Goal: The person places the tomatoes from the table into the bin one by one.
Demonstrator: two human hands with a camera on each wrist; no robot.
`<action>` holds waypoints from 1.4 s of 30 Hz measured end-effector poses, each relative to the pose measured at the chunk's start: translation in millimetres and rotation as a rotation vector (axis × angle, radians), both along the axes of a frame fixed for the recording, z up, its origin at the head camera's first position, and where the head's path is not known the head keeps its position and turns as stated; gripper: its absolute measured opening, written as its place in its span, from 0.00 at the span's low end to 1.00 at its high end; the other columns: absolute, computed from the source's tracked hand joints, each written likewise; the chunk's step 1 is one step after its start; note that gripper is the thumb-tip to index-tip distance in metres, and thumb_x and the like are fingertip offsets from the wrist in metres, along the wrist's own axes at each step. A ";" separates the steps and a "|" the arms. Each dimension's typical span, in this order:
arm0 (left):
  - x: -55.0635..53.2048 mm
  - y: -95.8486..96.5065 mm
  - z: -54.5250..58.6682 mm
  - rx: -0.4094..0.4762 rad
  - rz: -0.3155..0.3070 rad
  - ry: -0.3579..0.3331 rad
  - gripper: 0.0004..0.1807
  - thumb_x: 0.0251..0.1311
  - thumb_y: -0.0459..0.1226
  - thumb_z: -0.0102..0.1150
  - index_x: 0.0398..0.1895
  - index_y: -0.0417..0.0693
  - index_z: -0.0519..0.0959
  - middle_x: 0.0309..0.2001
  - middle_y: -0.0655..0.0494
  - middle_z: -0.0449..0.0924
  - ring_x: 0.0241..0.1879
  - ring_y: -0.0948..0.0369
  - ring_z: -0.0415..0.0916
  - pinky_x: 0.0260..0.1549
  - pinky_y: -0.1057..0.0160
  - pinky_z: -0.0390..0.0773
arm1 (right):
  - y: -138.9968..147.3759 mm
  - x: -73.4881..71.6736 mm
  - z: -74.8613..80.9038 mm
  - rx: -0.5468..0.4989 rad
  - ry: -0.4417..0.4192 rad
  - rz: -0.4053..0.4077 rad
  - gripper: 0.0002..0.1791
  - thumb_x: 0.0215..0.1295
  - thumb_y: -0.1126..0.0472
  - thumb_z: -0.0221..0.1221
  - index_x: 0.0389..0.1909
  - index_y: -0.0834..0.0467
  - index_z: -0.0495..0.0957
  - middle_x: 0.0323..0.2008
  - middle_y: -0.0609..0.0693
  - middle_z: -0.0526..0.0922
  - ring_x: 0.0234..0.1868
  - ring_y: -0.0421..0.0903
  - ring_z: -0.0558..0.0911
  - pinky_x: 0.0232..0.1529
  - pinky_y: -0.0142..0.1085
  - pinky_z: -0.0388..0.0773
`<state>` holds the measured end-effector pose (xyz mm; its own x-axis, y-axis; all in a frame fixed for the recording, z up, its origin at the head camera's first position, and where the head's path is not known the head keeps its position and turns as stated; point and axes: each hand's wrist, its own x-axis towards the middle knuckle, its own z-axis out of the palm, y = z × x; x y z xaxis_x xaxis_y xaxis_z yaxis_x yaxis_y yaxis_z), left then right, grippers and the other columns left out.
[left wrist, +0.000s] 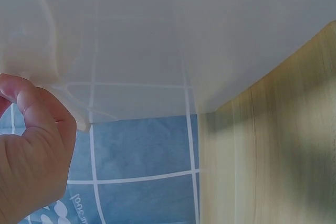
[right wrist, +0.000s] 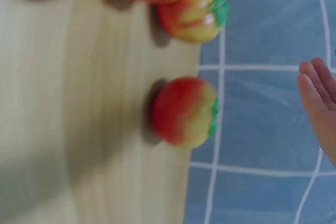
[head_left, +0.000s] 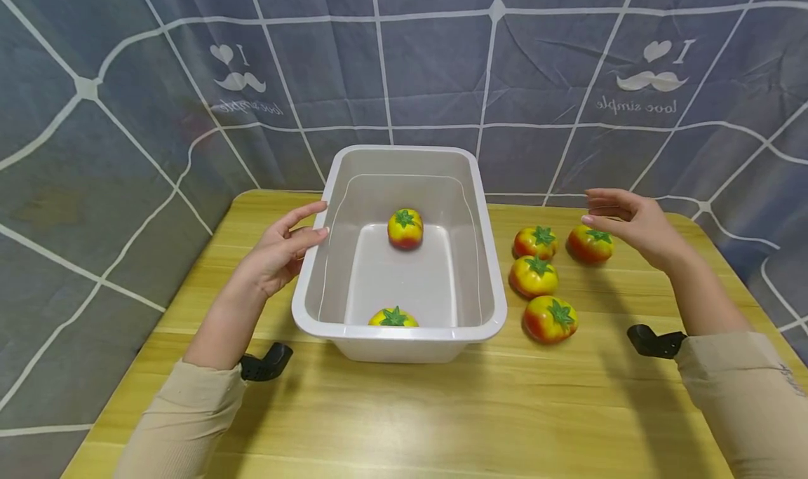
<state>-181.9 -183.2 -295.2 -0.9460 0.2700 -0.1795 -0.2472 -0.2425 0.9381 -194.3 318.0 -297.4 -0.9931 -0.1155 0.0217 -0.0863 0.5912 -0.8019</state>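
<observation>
Head view: left grip point(head_left: 275, 254) seemingly pinches a smooth tub point(head_left: 394, 333) by its rim; unclenched right grip point(head_left: 634, 230) hovers beside glossy, rounded fruit point(head_left: 592, 247).

And here's the basin point(head_left: 398, 351), approx. mid on the tabletop point(head_left: 404, 423), up toward its back edge, curtain point(head_left: 435, 65) behind and wrapping round L & R. Inside: inner far tom. point(head_left: 405, 229) toward the back, inner near tom. point(head_left: 394, 318) up front, part hidden behind the near rim. L hand point(head_left: 274, 254) right there at the basin's L rim! Over to the R side, three toms. bunched front to back on the tabletop: front tom. point(head_left: 550, 320), mid tom. point(head_left: 534, 277), back tom. point(head_left: 535, 242). Further R, alongside the back one but apart, outer tom. point(head_left: 590, 246), w/ R hand point(head_left: 644, 228) above it, not touching.
</observation>
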 end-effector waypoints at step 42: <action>-0.5 1.0 1.4 0.002 0.014 -0.010 0.20 0.61 0.27 0.54 0.54 0.52 0.69 0.30 0.54 0.79 0.22 0.66 0.72 0.28 0.68 0.81 | 43.0 0.0 -107.2 -0.053 -0.144 -0.256 0.47 0.66 0.47 0.54 0.71 0.67 0.39 0.62 0.72 0.55 0.49 0.47 0.64 0.35 0.15 0.64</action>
